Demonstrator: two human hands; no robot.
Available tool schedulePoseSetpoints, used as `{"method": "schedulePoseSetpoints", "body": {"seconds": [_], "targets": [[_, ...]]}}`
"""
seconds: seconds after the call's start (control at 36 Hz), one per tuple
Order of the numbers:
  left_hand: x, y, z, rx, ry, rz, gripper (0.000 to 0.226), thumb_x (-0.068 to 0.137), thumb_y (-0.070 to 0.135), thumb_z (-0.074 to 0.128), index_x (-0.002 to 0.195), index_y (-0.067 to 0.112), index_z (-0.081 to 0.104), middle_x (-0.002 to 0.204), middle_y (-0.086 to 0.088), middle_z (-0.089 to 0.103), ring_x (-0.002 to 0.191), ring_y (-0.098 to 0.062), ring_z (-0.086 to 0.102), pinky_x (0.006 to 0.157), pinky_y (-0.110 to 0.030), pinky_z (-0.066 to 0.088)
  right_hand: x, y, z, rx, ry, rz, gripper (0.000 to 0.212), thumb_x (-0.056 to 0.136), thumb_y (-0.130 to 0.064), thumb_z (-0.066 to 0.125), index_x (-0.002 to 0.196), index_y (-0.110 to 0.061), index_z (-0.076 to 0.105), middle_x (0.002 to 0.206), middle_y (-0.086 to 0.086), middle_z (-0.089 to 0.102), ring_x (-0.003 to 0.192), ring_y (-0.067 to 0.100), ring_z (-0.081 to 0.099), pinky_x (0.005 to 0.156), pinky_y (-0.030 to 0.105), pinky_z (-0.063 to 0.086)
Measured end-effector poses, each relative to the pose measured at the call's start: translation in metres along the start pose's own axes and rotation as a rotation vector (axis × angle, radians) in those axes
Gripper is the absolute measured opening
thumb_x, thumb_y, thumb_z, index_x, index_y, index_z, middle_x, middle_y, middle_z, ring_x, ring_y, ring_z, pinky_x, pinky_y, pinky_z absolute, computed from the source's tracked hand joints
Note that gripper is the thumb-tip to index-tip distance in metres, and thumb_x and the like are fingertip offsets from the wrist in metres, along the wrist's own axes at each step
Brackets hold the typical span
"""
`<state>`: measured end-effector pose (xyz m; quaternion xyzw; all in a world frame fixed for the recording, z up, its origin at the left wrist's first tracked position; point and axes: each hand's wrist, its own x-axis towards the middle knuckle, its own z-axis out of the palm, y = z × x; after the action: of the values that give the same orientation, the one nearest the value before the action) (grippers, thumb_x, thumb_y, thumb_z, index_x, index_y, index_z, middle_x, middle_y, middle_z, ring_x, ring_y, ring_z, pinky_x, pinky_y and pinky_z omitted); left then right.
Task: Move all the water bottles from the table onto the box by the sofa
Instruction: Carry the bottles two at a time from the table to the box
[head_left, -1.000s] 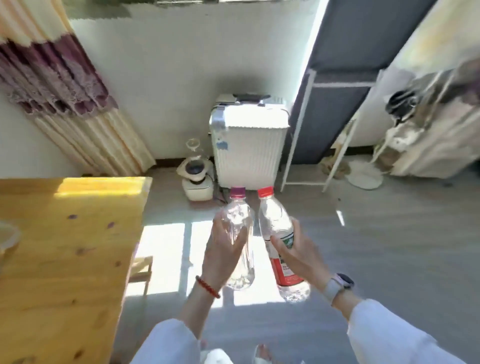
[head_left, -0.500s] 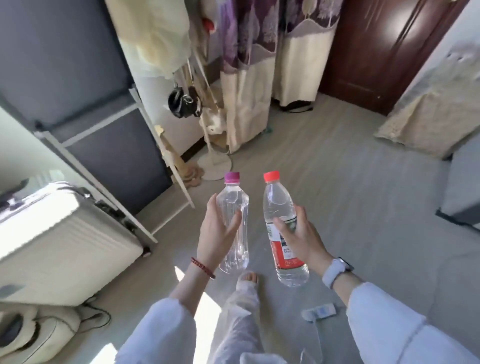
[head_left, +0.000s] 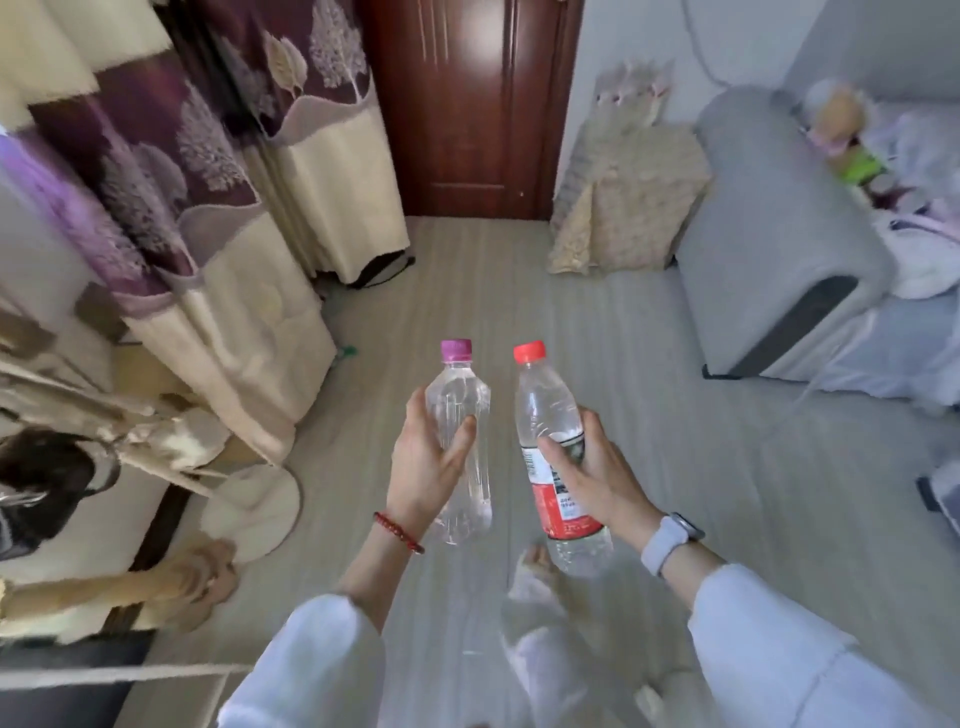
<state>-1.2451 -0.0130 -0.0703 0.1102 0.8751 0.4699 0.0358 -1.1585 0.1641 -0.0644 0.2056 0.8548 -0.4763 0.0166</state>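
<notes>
My left hand (head_left: 426, 462) grips a clear water bottle with a purple cap (head_left: 460, 405), held upright in front of me. My right hand (head_left: 597, 478) grips a second bottle with a red cap and a red-and-white label (head_left: 550, 410), also upright, just to the right of the first. Both bottles hang above the floor, a small gap between them. Far right of the door stands the box covered with a beige patterned cloth (head_left: 634, 202), pressed against the arm of the grey sofa (head_left: 774, 228). The table is out of view.
A dark wooden door (head_left: 467, 104) closes the far wall. Purple-and-cream curtains (head_left: 208, 182) hang along the left, with a coat stand and its round base (head_left: 254, 509) below. Toys lie on the sofa. Open grey floor (head_left: 519, 291) stretches toward the box.
The view has swung right, from the table and suitcase, past the coat stand, to the door, box and sofa. Both hands have kept hold of their bottles in the same pose.
</notes>
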Motion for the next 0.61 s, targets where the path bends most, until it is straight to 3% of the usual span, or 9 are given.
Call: {"method": "schedulePoseSetpoints", "body": {"seconds": [0.11, 0.33, 0.39, 0.47, 0.61], "targets": [[0.098, 0.024, 0.046, -0.034, -0.059, 0.038, 0.044, 0.086, 0.035, 0.058, 0.120, 0.017, 0.039, 0.079, -0.007, 0.059, 0.067, -0.029, 0.062, 0.068, -0.045, 0.053, 0.089, 0.011, -0.038, 0.010, 0.050, 0.035, 0.053, 0.077, -0.063, 0.050, 0.119, -0.033, 0.034, 0.098, -0.003, 0.066, 0.090, 0.021, 0.064, 0.083, 0.039, 0.051], [0.296, 0.093, 0.132, -0.072, -0.138, 0.057, 0.050, 0.085, 0.033, 0.059, 0.126, 0.011, 0.038, 0.105, -0.012, 0.062, 0.088, -0.034, 0.063, 0.079, -0.047, 0.052, 0.279, 0.010, -0.131, 0.042, 0.140, 0.111, 0.055, 0.073, -0.065, 0.047, 0.117, -0.035, 0.032, 0.090, -0.008, 0.066, 0.084, 0.019, 0.064, 0.078, 0.037, 0.051], [0.338, 0.107, 0.149, -0.077, -0.146, 0.064, 0.050, 0.085, 0.034, 0.059, 0.126, 0.014, 0.038, 0.105, -0.009, 0.063, 0.084, -0.027, 0.064, 0.079, -0.041, 0.052, 0.320, 0.008, -0.153, 0.061, 0.152, 0.118, 0.053, 0.075, -0.063, 0.048, 0.117, -0.035, 0.032, 0.087, -0.011, 0.065, 0.081, 0.017, 0.065, 0.078, 0.038, 0.052], [0.397, 0.123, 0.173, -0.075, -0.147, 0.078, 0.048, 0.085, 0.035, 0.059, 0.124, 0.014, 0.040, 0.098, -0.008, 0.063, 0.063, -0.016, 0.063, 0.072, -0.034, 0.053, 0.377, 0.007, -0.182, 0.072, 0.165, 0.127, 0.051, 0.077, -0.062, 0.049, 0.117, -0.035, 0.032, 0.091, -0.010, 0.066, 0.083, 0.017, 0.065, 0.081, 0.041, 0.052], [0.505, 0.141, 0.218, -0.076, -0.180, 0.099, 0.050, 0.085, 0.034, 0.060, 0.125, 0.011, 0.039, 0.095, -0.010, 0.062, 0.070, -0.030, 0.064, 0.070, -0.046, 0.055, 0.480, 0.010, -0.223, 0.078, 0.197, 0.138, 0.046, 0.078, -0.059, 0.051, 0.114, -0.035, 0.034, 0.095, -0.006, 0.065, 0.087, 0.020, 0.065, 0.083, 0.042, 0.051]]}}
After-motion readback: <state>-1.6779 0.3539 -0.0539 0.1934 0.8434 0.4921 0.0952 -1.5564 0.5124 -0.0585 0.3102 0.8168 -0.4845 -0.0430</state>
